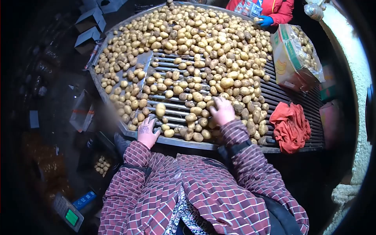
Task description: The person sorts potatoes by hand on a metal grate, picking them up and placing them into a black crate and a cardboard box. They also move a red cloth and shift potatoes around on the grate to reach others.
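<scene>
Many potatoes [196, 35] are spread over a slatted metal table [164, 100]. My left hand [148, 132], in a pale glove with grey fingertips, rests at the near edge of the table beside a few potatoes, its fingers apart and nothing held. One blurred potato [160, 110] is just above and to the right of its fingertips, touching neither hand. My right hand [223, 112], gloved too, is over the potatoes right of centre. Its fingers are blurred, and whether they grip a potato is unclear.
A banana carton [288, 58] with bagged potatoes stands at the table's right side, above a red cloth [290, 127]. Across the table is a co-worker's blue-gloved hand [265, 21]. A scale with a green display [71, 217] is at lower left.
</scene>
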Tool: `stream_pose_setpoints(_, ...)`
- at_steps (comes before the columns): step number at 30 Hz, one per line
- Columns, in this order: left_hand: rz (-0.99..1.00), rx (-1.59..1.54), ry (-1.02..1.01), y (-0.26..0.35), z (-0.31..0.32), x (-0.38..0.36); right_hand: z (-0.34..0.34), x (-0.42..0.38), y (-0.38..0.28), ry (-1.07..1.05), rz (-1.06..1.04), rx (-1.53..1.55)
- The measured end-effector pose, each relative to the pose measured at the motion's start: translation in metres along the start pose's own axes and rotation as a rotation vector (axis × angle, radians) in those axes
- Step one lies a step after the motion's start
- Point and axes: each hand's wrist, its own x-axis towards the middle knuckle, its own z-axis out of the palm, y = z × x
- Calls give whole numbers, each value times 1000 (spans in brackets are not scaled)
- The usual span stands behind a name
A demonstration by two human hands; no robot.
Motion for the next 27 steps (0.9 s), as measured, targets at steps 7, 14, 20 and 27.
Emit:
stream_pose_setpoints(7,-36,-84,6,-5,-1,1,20,29,10,-319,116,-48)
stream_pose_setpoints(14,-16,-141,38,-3,-6,0,27,47,65,-314,373,999)
stream_pose_setpoints(20,-18,-120,60,-8,-3,-2,45,79,-46,-534,126,-259)
stream_pose_setpoints(27,-177,-364,46,-4,-15,4,9,103,-21,-402,126,622)
